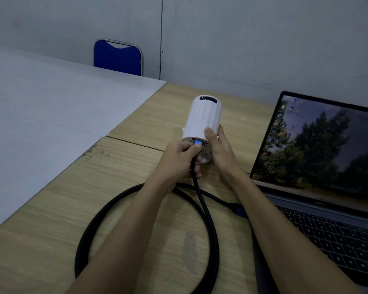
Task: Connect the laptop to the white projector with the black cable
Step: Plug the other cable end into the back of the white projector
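The white projector [204, 115], a rounded cylinder, lies on the wooden table with its port face toward me. My right hand [218, 150] grips its near right side. My left hand [179, 160] pinches the blue-tipped plug [198, 143] of the black cable [208, 221] and holds it against the projector's rear ports. The cable loops in a wide coil on the table. Its other blue-and-black plug [239, 209] lies by the left edge of the open laptop [327, 187]; I cannot tell whether it is plugged in.
A white tabletop [51, 107] adjoins the wooden table [125, 209] on the left. A blue chair [118, 57] stands behind it against the grey wall. The laptop screen shows a desktop with trees.
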